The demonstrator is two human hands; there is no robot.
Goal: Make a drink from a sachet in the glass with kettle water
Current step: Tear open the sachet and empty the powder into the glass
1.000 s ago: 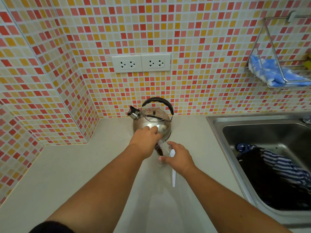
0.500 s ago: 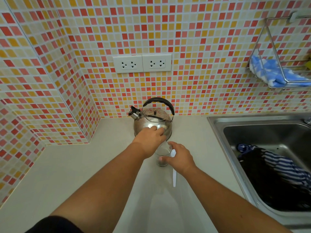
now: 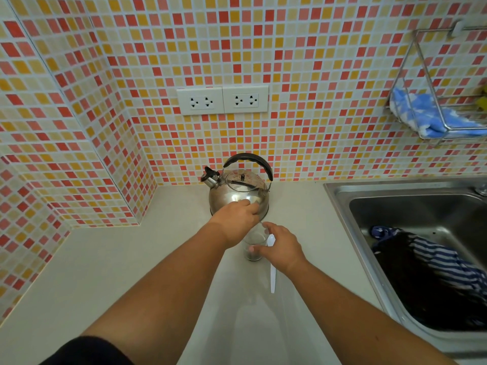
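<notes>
Your left hand, pinched above the glass your right hand grips, is nearer the kettle directly behind

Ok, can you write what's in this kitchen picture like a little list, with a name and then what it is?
kettle: shiny metal kettle with black handle, standing on the counter by the tiled wall
glass: clear glass, upright, something dark at the bottom
left hand: left hand above the glass, pinching something too small to tell
right hand: right hand around the glass, holding a white plastic spoon
sink: metal sink with dark and striped cloth inside
</notes>
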